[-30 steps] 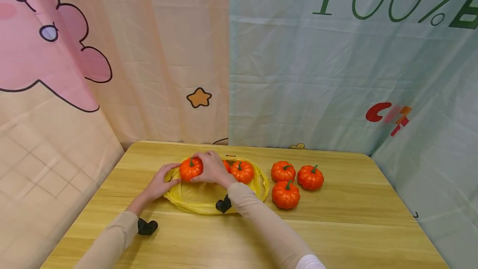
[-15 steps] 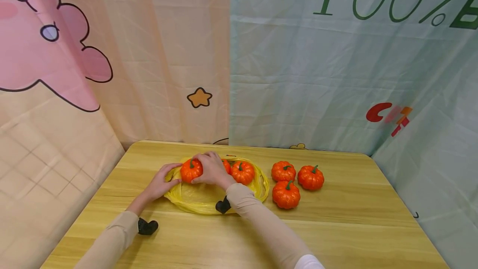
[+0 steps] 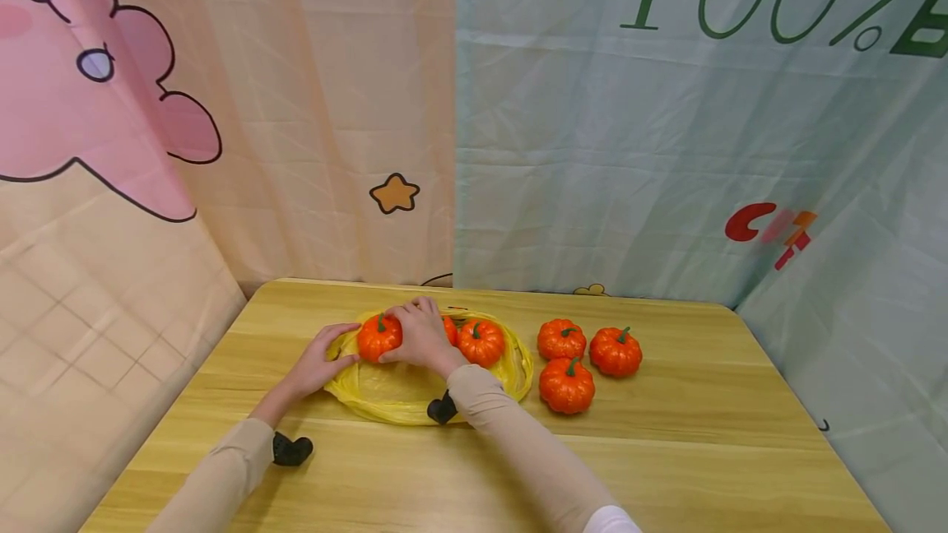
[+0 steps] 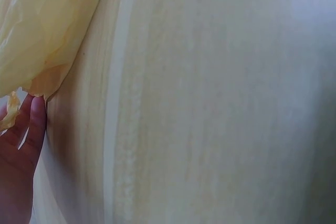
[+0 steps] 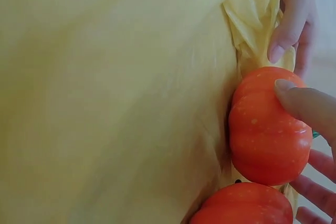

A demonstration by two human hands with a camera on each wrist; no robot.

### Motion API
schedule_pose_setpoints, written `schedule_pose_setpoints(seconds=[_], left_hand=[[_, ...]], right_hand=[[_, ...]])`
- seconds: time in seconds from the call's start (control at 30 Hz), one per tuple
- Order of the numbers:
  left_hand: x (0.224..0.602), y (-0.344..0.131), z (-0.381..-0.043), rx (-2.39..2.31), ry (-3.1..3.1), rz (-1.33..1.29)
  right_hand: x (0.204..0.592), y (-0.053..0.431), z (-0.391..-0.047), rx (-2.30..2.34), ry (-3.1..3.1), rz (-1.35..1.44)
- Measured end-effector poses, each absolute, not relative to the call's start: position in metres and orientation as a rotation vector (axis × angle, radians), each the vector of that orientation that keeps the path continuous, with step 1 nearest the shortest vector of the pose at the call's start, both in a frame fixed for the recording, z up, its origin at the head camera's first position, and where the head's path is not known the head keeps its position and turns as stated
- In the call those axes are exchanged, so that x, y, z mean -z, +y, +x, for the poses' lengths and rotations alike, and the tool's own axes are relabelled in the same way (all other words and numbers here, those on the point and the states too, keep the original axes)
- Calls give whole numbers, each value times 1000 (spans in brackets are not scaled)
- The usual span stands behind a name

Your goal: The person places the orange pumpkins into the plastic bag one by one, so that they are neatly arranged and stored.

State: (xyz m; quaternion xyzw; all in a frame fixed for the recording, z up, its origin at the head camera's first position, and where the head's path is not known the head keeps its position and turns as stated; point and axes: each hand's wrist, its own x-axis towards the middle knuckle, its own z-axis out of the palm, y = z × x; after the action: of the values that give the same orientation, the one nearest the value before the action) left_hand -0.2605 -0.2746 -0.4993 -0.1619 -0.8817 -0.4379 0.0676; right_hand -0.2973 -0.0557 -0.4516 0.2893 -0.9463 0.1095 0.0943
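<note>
In the head view a yellow plastic bag (image 3: 385, 411) lies spread open on the table with several small orange pumpkins in it. My right hand (image 3: 425, 337) grips the leftmost pumpkin (image 3: 376, 340) inside the bag. The right wrist view shows that pumpkin (image 5: 268, 127) with my thumb (image 5: 307, 106) across its side and the fingers beyond. A second pumpkin (image 5: 244, 208) sits beside it. At the bag's left rim, my left hand (image 3: 317, 364) pinches the thin plastic. Its fingers touch the bag (image 4: 47, 30) in the left wrist view. Another pumpkin (image 3: 480, 341) rests at the bag's right, and my right hand partly hides one between.
Three pumpkins stand together on the wooden table (image 3: 704, 434) to the right of the bag: a back one (image 3: 560, 339), a right one (image 3: 616, 351) and a front one (image 3: 567, 386). Printed curtains (image 3: 592, 146) hang behind the table.
The gripped pumpkin has shifted very slightly right since the earliest frame. Both hands otherwise keep their places.
</note>
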Motion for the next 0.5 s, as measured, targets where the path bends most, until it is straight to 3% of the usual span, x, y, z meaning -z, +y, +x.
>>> schedule_pose_setpoints(seconds=[0.5], left_hand=[[497,-274,-259,1309,-2667,-484]], right_hand=[[428,-38,-293,-400,-2616,889]])
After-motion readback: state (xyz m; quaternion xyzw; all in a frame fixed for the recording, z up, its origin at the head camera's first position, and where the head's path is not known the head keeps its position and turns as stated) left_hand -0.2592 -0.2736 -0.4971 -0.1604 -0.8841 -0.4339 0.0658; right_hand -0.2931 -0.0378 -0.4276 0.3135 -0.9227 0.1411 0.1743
